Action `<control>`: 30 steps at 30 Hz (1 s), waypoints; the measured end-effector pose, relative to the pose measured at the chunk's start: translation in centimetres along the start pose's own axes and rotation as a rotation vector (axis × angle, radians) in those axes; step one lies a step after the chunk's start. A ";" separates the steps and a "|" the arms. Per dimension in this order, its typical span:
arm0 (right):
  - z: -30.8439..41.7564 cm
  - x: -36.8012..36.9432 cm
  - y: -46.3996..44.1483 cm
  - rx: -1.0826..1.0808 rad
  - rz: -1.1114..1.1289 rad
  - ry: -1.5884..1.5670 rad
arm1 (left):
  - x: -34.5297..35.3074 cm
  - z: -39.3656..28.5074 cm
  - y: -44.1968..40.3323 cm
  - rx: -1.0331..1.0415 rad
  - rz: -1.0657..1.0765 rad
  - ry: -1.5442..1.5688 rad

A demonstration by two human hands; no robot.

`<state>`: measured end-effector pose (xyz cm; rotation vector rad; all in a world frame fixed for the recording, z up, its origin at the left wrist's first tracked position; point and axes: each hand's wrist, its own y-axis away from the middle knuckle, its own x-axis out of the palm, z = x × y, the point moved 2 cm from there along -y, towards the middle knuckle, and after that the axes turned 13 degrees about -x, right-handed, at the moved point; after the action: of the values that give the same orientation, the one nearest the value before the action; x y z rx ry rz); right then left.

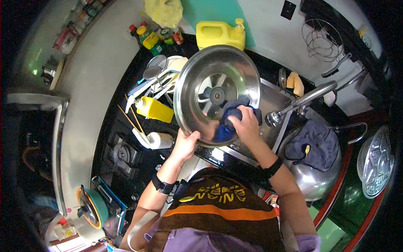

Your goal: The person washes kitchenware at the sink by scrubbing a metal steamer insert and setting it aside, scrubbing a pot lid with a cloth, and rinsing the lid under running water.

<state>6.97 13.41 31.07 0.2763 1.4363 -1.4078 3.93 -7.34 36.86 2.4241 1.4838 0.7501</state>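
One big metal lid [217, 95] is held tilted partly over the sink [275, 98], its near rim pinched by the left hand [187, 143]; the right hand [244, 124] clutches a bunched dark cloth [236, 106] against its inside. At right, a draped towel [317, 143] hides any contents of a metal pot [315, 185]. Leftward stand a white bottle [160, 140] and a yellow bottle [156, 110], contents unseen. A gap separates the lid from the tap [304, 101], above the sink's bare right edge. Farther back sits a capped yellow jug [220, 35].
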 end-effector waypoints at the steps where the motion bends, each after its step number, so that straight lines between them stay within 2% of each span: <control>1: -0.6 0.3 -0.4 0.164 -0.044 0.068 | 0.3 -0.3 0.2 -0.001 0.029 -0.024; 2: -1.3 0.7 -0.8 0.327 -0.087 0.131 | 0.4 0.1 0.3 0.001 0.025 -0.023; 4: -2.6 -0.1 -3.3 0.468 -0.354 0.116 | 0.6 1.1 0.6 0.056 0.060 -0.141; 6: -3.7 0.1 -4.8 0.476 -0.390 0.016 | 1.1 1.4 0.5 0.019 0.065 -0.174; 8: -3.3 0.9 -6.0 0.378 -0.442 -0.062 | 2.2 0.7 0.4 0.020 0.056 -0.197; 10: -0.8 1.2 -6.9 0.266 -0.317 -0.196 | 2.3 0.6 0.0 0.013 0.049 -0.215; 12: 1.9 1.2 -7.3 0.222 -0.264 -0.382 | 0.9 2.0 -1.1 -0.104 -0.053 -0.265; 13: 2.8 1.6 -7.1 0.169 -0.228 -0.362 | 0.3 2.5 -1.5 -0.182 -0.119 -0.333; 16: 2.0 2.5 -7.4 0.103 -0.226 -0.200 | 0.7 3.0 -1.3 -0.181 -0.163 -0.259; 18: -1.2 3.4 -7.9 0.253 -0.211 -0.049 | 1.3 2.9 -1.0 -0.051 -0.009 -0.237; 20: -4.7 3.5 -8.3 0.428 -0.289 0.047 | 1.4 3.2 -0.5 -0.051 -0.014 -0.219; 23: -6.3 3.7 -7.2 0.567 -0.182 0.062 | 1.8 3.0 -0.3 -0.052 -0.052 -0.221; 24: -5.3 4.2 -7.1 0.510 -0.217 0.074 | 1.8 3.0 -0.7 -0.047 -0.047 -0.216; 26: -0.9 3.1 -7.8 0.285 -0.160 -0.124 | 1.1 3.1 -1.3 -0.051 -0.063 -0.270; 27: 1.0 4.7 -7.6 0.211 -0.097 -0.165 | 1.3 2.4 -1.3 -0.174 -0.116 -0.254; 28: 3.0 3.9 -7.9 0.185 -0.066 -0.266 | 0.8 2.5 -1.5 -0.221 -0.184 -0.234; 30: 2.4 3.3 -8.5 0.140 -0.077 -0.204 | -0.6 3.1 -1.7 -0.228 -0.182 -0.296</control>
<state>0.34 7.42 34.11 0.1627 1.1950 -1.5554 4.05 -6.76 33.36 2.0919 1.3935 0.4688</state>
